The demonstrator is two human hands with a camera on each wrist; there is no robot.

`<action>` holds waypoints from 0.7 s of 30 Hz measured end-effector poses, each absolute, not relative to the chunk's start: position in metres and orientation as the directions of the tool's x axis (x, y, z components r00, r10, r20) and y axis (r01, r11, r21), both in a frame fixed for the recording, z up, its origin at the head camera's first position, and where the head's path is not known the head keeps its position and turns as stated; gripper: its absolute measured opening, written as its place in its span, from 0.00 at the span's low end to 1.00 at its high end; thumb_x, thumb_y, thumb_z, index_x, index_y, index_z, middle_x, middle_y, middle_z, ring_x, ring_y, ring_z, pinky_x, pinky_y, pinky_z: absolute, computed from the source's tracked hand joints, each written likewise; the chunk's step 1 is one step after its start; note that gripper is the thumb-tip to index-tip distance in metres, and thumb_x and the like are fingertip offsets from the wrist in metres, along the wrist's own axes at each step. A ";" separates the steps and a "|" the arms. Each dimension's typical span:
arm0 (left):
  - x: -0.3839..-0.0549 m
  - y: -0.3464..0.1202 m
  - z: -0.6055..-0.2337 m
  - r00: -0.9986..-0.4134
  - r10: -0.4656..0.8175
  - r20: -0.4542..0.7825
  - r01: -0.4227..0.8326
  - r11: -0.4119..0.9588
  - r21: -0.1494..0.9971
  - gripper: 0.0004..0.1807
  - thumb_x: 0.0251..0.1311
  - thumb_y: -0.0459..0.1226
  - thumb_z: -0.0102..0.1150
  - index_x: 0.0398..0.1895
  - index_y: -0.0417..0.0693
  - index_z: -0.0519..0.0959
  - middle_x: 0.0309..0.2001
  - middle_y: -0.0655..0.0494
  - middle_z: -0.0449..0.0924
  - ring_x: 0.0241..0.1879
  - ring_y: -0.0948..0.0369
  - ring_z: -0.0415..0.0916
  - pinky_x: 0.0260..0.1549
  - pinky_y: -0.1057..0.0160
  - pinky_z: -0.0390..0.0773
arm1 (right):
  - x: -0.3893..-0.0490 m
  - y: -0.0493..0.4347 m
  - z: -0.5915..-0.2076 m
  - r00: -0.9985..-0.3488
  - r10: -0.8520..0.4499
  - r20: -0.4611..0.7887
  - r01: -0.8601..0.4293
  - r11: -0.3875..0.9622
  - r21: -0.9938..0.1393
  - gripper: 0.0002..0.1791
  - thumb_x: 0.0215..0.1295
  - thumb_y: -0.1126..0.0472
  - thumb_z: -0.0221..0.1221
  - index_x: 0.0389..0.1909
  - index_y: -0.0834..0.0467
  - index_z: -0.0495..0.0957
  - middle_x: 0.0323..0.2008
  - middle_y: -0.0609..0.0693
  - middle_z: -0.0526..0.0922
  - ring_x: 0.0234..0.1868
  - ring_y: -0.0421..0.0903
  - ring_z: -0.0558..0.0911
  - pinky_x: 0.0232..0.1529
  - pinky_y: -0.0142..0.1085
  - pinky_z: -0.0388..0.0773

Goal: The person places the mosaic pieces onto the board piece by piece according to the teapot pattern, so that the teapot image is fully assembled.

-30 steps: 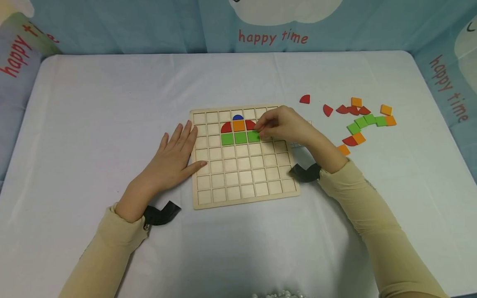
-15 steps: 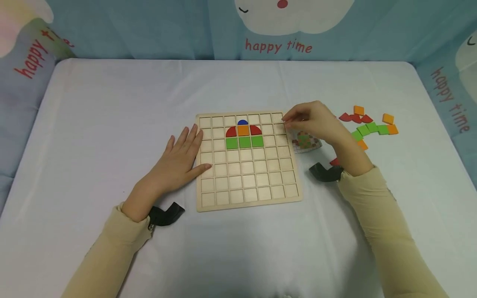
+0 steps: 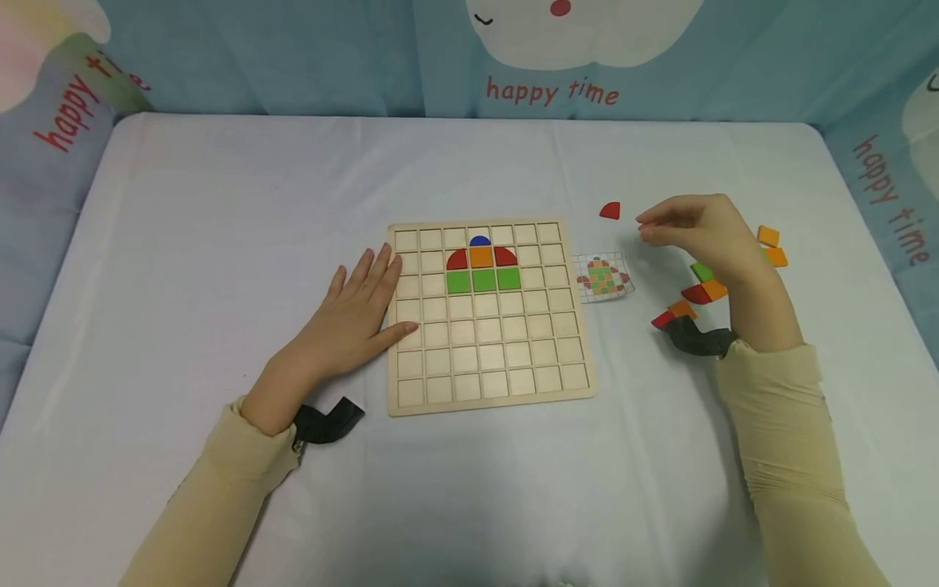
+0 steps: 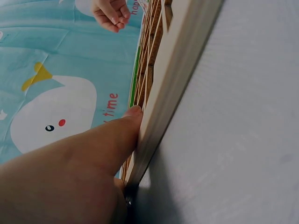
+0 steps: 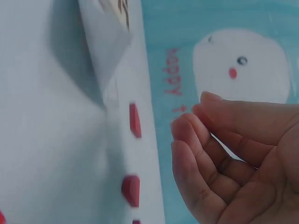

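A wooden grid board (image 3: 491,355) lies in the middle of the table. In its upper cells sit a blue half-round tile (image 3: 480,241), an orange square tile (image 3: 481,258), two red quarter-round tiles (image 3: 456,260) and a row of green square tiles (image 3: 483,280). My left hand (image 3: 337,322) lies flat along the board's left side, the thumb (image 4: 126,126) resting on its edge. Over the table right of the board hovers my right hand (image 3: 711,232), fingers loosely bent with nothing between the fingertips (image 5: 182,151). A loose red quarter-round tile (image 3: 610,211) lies left of those fingertips.
A small pattern card (image 3: 603,278) with a coloured picture lies against the board's right edge. Loose tiles, among them orange squares (image 3: 769,236), a green square (image 3: 701,272) and red quarter-rounds (image 3: 695,294), are scattered at the right, partly hidden by the right arm. A printed cloth (image 3: 293,57) rises behind the table.
My right hand has moved from the board's upper right cells out to the right, past the card, uncovering the card and the single red tile. My left hand stays at the board's left side.
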State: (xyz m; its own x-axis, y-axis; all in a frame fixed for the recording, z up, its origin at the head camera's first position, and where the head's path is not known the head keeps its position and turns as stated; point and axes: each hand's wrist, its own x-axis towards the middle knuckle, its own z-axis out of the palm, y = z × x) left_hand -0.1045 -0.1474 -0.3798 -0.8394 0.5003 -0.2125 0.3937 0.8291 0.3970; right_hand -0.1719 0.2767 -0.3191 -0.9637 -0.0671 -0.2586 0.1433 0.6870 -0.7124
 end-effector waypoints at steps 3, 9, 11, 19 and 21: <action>-0.104 -0.147 -0.380 -0.839 0.501 -0.212 0.395 0.829 0.396 0.46 0.68 0.57 0.41 0.74 0.41 0.33 0.74 0.47 0.24 0.72 0.52 0.20 0.65 0.43 0.28 | -0.174 0.284 -0.321 -0.965 -0.026 -0.262 0.176 0.674 -0.717 0.20 0.59 0.53 0.65 0.49 0.60 0.80 0.34 0.36 0.83 0.43 0.40 0.74 0.44 0.31 0.67; -0.104 -0.147 -0.378 -0.841 0.498 -0.210 0.392 0.829 0.399 0.46 0.69 0.56 0.42 0.74 0.40 0.34 0.74 0.46 0.24 0.72 0.52 0.21 0.65 0.43 0.29 | -0.178 0.294 -0.324 -0.969 0.013 -0.245 0.188 0.681 -0.708 0.18 0.61 0.56 0.63 0.49 0.61 0.80 0.31 0.33 0.82 0.42 0.40 0.72 0.40 0.30 0.67; -0.104 -0.147 -0.378 -0.842 0.497 -0.211 0.389 0.829 0.402 0.46 0.69 0.56 0.42 0.74 0.40 0.34 0.74 0.46 0.24 0.72 0.51 0.21 0.65 0.43 0.29 | -0.179 0.297 -0.326 -0.968 0.023 -0.250 0.198 0.680 -0.706 0.18 0.62 0.56 0.63 0.49 0.61 0.80 0.30 0.32 0.81 0.41 0.38 0.73 0.39 0.29 0.67; -0.104 -0.146 -0.379 -0.840 0.499 -0.213 0.391 0.829 0.400 0.46 0.68 0.56 0.42 0.74 0.40 0.34 0.74 0.46 0.24 0.72 0.51 0.21 0.65 0.43 0.28 | -0.184 0.304 -0.333 -0.959 0.084 -0.270 0.248 0.713 -0.656 0.23 0.61 0.52 0.63 0.52 0.62 0.78 0.30 0.31 0.80 0.41 0.41 0.70 0.39 0.32 0.68; -0.104 -0.146 -0.379 -0.839 0.500 -0.214 0.391 0.829 0.400 0.46 0.68 0.56 0.42 0.74 0.40 0.34 0.74 0.46 0.24 0.72 0.51 0.21 0.65 0.43 0.28 | -0.184 0.304 -0.335 -0.956 0.101 -0.274 0.260 0.722 -0.641 0.23 0.62 0.52 0.62 0.53 0.62 0.78 0.31 0.33 0.79 0.42 0.42 0.69 0.39 0.32 0.68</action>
State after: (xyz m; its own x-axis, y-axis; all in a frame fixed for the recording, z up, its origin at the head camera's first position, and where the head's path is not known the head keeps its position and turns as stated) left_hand -0.1041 -0.1462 -0.3792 -0.8394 0.4997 -0.2140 0.3914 0.8288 0.3999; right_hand -0.1844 0.3042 -0.3346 -0.9564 0.1007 -0.2742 0.2599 0.7219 -0.6414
